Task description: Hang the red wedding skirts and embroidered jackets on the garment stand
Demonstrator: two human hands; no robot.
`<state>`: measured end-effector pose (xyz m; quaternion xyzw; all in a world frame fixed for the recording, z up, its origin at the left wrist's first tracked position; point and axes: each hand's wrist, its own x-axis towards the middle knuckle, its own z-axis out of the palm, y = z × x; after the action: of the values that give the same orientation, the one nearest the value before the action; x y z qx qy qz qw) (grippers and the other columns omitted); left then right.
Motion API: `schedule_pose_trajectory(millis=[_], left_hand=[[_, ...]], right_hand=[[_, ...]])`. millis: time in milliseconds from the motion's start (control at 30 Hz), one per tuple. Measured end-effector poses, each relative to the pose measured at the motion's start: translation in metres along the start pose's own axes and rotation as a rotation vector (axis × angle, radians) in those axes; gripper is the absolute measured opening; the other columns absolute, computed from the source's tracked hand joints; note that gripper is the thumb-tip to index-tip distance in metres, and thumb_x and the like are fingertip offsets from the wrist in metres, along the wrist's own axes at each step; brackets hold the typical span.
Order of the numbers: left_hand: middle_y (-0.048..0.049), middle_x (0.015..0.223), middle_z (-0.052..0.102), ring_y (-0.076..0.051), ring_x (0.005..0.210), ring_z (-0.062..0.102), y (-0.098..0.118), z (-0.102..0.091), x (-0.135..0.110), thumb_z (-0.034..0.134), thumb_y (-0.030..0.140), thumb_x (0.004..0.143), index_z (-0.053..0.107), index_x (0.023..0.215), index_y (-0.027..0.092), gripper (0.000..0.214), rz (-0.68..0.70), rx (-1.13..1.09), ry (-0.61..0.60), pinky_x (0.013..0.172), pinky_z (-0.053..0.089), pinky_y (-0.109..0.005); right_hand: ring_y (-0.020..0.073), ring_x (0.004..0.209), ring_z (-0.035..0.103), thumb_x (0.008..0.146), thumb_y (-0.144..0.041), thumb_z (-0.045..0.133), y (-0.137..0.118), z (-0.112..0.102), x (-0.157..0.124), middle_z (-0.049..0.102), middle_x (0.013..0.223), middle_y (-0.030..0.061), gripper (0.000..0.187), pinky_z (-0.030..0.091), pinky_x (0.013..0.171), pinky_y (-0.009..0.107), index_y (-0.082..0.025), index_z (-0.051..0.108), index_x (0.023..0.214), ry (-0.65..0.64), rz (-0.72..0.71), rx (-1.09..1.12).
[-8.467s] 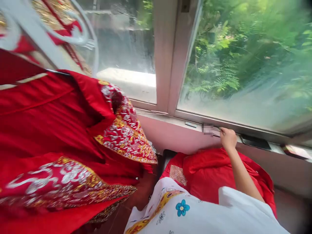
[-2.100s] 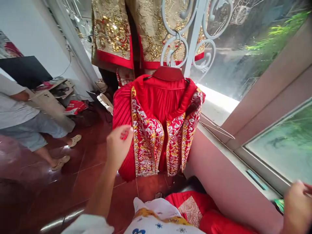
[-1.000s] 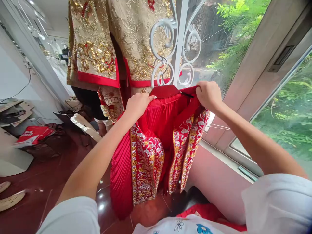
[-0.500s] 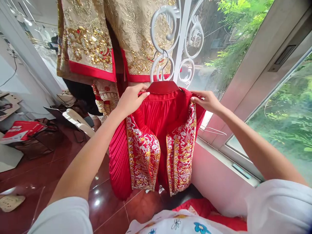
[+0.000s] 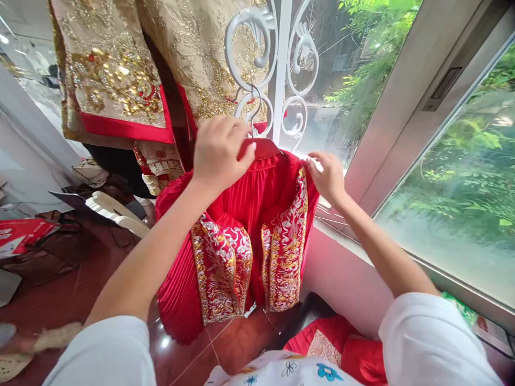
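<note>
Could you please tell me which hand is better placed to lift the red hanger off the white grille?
Left, most likely: the left hand curls over the red hanger, just under its hook in the white grille. The right hand pinches the edge of the red pleated garment, off to the side.

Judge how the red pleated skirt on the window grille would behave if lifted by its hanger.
Probably floppy: the red pleated skirt hangs in soft folds below its hanger, which the left hand grips. The embroidered panels look dense with metallic thread, so likely stiffer and heavier than the pleats. It would probably swing, hanging from a single spot on the white grille.
</note>
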<state>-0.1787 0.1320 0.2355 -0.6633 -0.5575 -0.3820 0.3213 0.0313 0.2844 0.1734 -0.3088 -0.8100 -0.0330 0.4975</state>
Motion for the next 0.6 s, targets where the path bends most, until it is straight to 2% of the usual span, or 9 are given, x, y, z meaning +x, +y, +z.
schedule_pose_trajectory(millis=[33, 100, 167, 267, 367, 500, 600], left_hand=[[-0.0074, 0.111, 0.061, -0.027, 0.114, 0.049, 0.009, 0.009, 0.007, 0.05, 0.029, 0.084, 0.06, 0.103, 0.021, 0.023, 0.073, 0.022, -0.03, 0.104, 0.031, -0.047], [-0.0083, 0.109, 0.061, -0.028, 0.112, 0.049, 0.023, 0.028, 0.019, 0.048, 0.028, 0.085, 0.06, 0.101, 0.019, 0.022, 0.168, 0.068, -0.105, 0.106, 0.026, -0.05], [-0.0099, 0.103, 0.062, -0.028, 0.108, 0.051, 0.028, 0.047, 0.025, 0.045, 0.027, 0.086, 0.062, 0.097, 0.016, 0.023, 0.166, 0.122, -0.147, 0.107, 0.023, -0.052], [-0.0117, 0.097, 0.063, -0.027, 0.105, 0.053, 0.023, 0.065, 0.024, 0.042, 0.025, 0.087, 0.064, 0.092, 0.013, 0.025, 0.115, 0.134, -0.142, 0.107, 0.023, -0.052], [-0.011, 0.094, 0.063, -0.027, 0.105, 0.053, 0.015, 0.069, 0.02, 0.042, 0.023, 0.087, 0.066, 0.09, 0.013, 0.025, 0.121, 0.065, -0.115, 0.105, 0.026, -0.051], [-0.0089, 0.089, 0.063, -0.027, 0.105, 0.053, 0.016, 0.067, 0.021, 0.045, 0.024, 0.086, 0.067, 0.087, 0.016, 0.023, 0.106, -0.014, -0.103, 0.104, 0.027, -0.051], [-0.0084, 0.089, 0.063, -0.029, 0.107, 0.052, 0.02, 0.066, 0.023, 0.046, 0.025, 0.085, 0.068, 0.087, 0.017, 0.023, 0.072, -0.039, -0.107, 0.105, 0.026, -0.051]], right_hand=[[0.0192, 0.078, 0.051, 0.09, -0.036, 0.038, -0.008, 0.003, -0.007, 0.06, 0.083, 0.0097, 0.026, 0.037, 0.069, 0.032, -0.017, 0.054, 0.081, 0.076, 0.002, -0.091], [0.0226, 0.081, 0.053, 0.088, -0.041, 0.042, -0.027, 0.012, -0.018, 0.062, 0.087, 0.0137, 0.029, 0.038, 0.068, 0.033, -0.015, 0.055, 0.087, 0.093, 0.049, -0.247], [0.0232, 0.075, 0.054, 0.084, -0.045, 0.049, -0.044, 0.021, -0.023, 0.062, 0.082, 0.0155, 0.033, 0.036, 0.061, 0.032, -0.012, 0.055, 0.091, -0.006, 0.129, -0.342], [0.0208, 0.068, 0.054, 0.083, -0.028, 0.047, -0.052, 0.026, -0.02, 0.063, 0.079, 0.0154, 0.023, 0.033, 0.057, 0.029, -0.01, 0.055, 0.096, -0.168, 0.184, -0.391], [0.0191, 0.064, 0.053, 0.083, -0.017, 0.04, -0.04, 0.012, -0.007, 0.064, 0.076, 0.0128, 0.02, 0.031, 0.057, 0.029, -0.012, 0.056, 0.093, -0.265, 0.12, -0.351], [0.0205, 0.066, 0.052, 0.082, -0.016, 0.039, -0.02, -0.018, 0.028, 0.061, 0.073, 0.0119, 0.019, 0.032, 0.059, 0.032, -0.014, 0.058, 0.079, -0.175, 0.028, -0.318], [0.0204, 0.068, 0.052, 0.083, -0.018, 0.041, -0.019, -0.024, 0.05, 0.058, 0.07, 0.0104, 0.018, 0.034, 0.062, 0.033, -0.015, 0.057, 0.076, -0.132, -0.064, -0.296]])
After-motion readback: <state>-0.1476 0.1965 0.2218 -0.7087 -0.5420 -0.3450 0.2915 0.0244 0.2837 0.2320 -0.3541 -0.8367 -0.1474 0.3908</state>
